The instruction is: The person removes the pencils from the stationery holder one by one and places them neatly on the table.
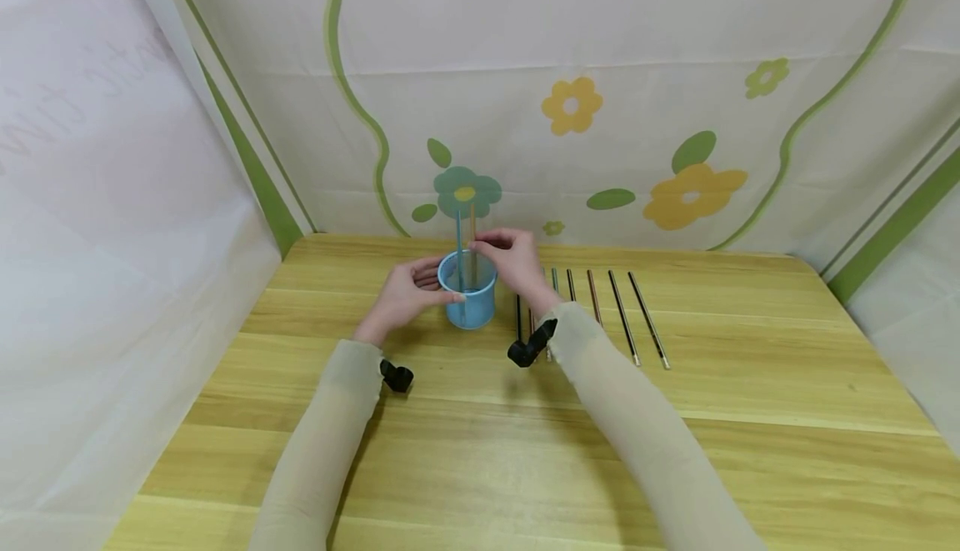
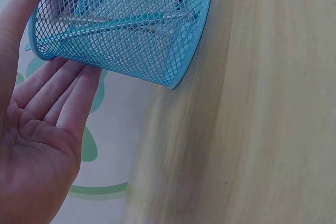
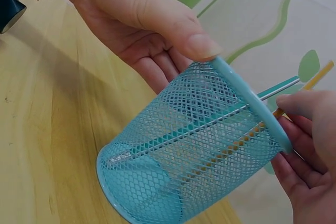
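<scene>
A light-blue wire-mesh pencil holder [image 1: 471, 311] stands upright on the wooden table, near its back edge. My left hand [image 1: 405, 294] holds it at the rim, thumb across the near side and fingers stretched along the far left. Inside leans a teal pencil [image 3: 281, 86], its upper end above the rim. My right hand [image 1: 515, 261] pinches a yellow-orange pencil [image 3: 319, 75] between thumb and fingers at the rim. This pencil's lower part shows through the mesh, down inside the holder.
Several dark and coloured pencils, among them a black pencil [image 1: 624, 318], lie in a row to the right of the holder, partly under my right wrist. Behind the table [image 1: 480, 459] hangs a white curtain [image 1: 465, 101] with printed flowers.
</scene>
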